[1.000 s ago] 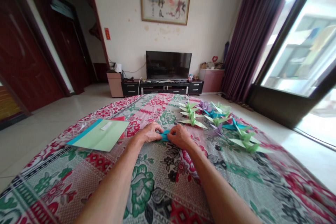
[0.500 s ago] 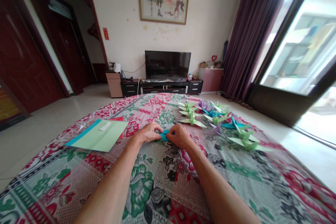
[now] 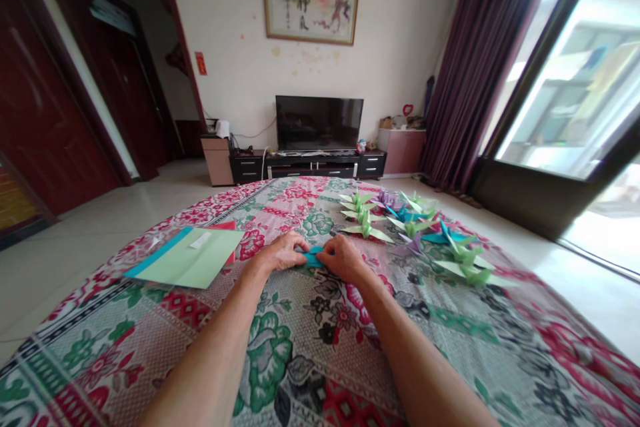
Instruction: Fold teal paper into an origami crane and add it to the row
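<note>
A small piece of folded blue paper (image 3: pixel 314 257) lies low over the patterned tablecloth (image 3: pixel 310 347), between my two hands. My left hand (image 3: pixel 285 252) pinches its left end, with the thumb on the near side. At its right end my right hand (image 3: pixel 343 257) has thumb and curled fingers closed on it. Parts of the paper are hidden under the fingertips, so its exact folded shape cannot be made out. To the right stand several folded paper cranes in rows, among them a green crane (image 3: pixel 367 230), a blue crane (image 3: pixel 447 235) and a purple crane (image 3: pixel 411 244).
On the left lies a stack of coloured paper sheets (image 3: pixel 200 263), light green on top, with blue and red edges showing. Past the table's far edge are a television (image 3: pixel 320 123) on a low cabinet, and a purple curtain (image 3: pixel 470 73) by the window.
Both hands keep their hold on the blue paper in nearly the same place. The paper's visible part looks slightly different between the fingertips. The camera view has shifted very slightly.
</note>
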### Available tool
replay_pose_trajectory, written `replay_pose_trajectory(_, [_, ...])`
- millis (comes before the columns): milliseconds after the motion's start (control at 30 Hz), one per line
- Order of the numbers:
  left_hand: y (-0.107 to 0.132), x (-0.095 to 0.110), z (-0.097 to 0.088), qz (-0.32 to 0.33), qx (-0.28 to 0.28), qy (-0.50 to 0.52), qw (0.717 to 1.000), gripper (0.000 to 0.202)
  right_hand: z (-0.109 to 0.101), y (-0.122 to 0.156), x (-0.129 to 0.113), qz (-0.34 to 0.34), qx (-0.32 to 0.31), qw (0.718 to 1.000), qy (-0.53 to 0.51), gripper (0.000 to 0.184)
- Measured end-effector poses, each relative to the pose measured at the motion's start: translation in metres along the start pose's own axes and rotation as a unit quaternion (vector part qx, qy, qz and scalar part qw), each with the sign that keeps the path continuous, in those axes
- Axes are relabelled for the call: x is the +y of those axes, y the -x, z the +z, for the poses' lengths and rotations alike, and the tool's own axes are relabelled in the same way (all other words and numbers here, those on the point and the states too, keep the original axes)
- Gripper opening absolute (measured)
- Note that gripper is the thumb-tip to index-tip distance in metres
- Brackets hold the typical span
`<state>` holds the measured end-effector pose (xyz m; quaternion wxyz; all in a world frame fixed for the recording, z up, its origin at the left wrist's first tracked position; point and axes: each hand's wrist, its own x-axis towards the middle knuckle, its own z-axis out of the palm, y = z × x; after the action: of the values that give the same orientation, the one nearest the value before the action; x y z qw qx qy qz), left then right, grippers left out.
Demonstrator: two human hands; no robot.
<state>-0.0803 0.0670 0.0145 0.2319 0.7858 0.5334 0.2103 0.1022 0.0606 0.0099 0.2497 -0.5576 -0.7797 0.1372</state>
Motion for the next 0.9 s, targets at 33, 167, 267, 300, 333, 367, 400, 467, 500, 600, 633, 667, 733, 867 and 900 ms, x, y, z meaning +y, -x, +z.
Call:
replay_pose_trajectory(33, [0.0,0.0,0.0,0.001,0.0,-0.001,1.0,0.026,0.001,0.0,0.0,0.0,0.001,1.0,0.0,0.024])
replay_pose_trajectory(167, [0.001,0.001,-0.001,0.003,0.002,-0.003,1.0,0.026,0.001,0.0,0.0,0.003,0.002,1.0,0.002,0.025])
replay_pose_trajectory(267, [0.001,0.002,-0.002,0.004,-0.003,-0.006,1.0,0.026,0.001,0.001,0.0,0.003,0.003,1.0,0.005,0.024])
replay_pose_trajectory(300, [0.001,0.003,-0.002,0.006,-0.004,-0.007,1.0,0.025,0.001,0.001,-0.001,0.001,0.004,1.0,0.005,0.023])
replay_pose_trajectory(333, [0.001,0.004,-0.003,0.008,-0.006,-0.008,1.0,0.025,0.0,0.001,-0.001,0.0,0.005,1.0,0.005,0.023])
replay_pose_trajectory(367, [0.001,0.005,-0.004,0.012,-0.008,-0.01,1.0,0.024,0.0,0.001,-0.001,-0.001,0.006,1.0,0.006,0.022])
replay_pose_trajectory(400, [0.002,0.006,-0.005,0.017,-0.012,-0.012,1.0,0.024,0.0,0.002,-0.001,-0.002,0.006,1.0,0.006,0.022])
replay_pose_trajectory(467, [0.002,0.008,-0.007,0.036,-0.021,-0.012,0.999,0.024,-0.001,0.002,-0.002,-0.001,0.006,1.0,0.008,0.021])
replay_pose_trajectory(500, [0.003,0.009,-0.008,0.046,-0.026,-0.01,0.999,0.024,-0.001,0.002,-0.002,0.001,0.006,1.0,0.01,0.021])
replay_pose_trajectory(600, [0.006,0.012,-0.011,0.045,-0.03,0.007,0.999,0.026,-0.003,0.002,-0.003,0.008,0.004,1.0,0.012,0.02])
replay_pose_trajectory(633, [0.007,0.013,-0.012,0.03,-0.029,0.015,0.999,0.027,-0.003,0.002,-0.003,0.01,0.002,1.0,0.013,0.02])
replay_pose_trajectory(667, [0.009,0.014,-0.012,0.012,-0.027,0.024,0.999,0.029,-0.003,0.002,-0.004,0.012,0.001,1.0,0.014,0.02])
replay_pose_trajectory(733, [0.011,0.016,-0.013,-0.016,-0.023,0.035,0.999,0.031,-0.003,0.002,-0.004,0.014,0.002,1.0,0.014,0.02])
replay_pose_trajectory(867, [0.012,0.019,-0.013,-0.021,-0.024,0.04,0.999,0.029,-0.002,0.002,-0.003,0.01,0.006,1.0,0.013,0.021])
replay_pose_trajectory(900, [0.011,0.019,-0.013,-0.018,-0.028,0.041,0.999,0.029,-0.002,0.003,-0.003,0.009,0.005,1.0,0.013,0.021])
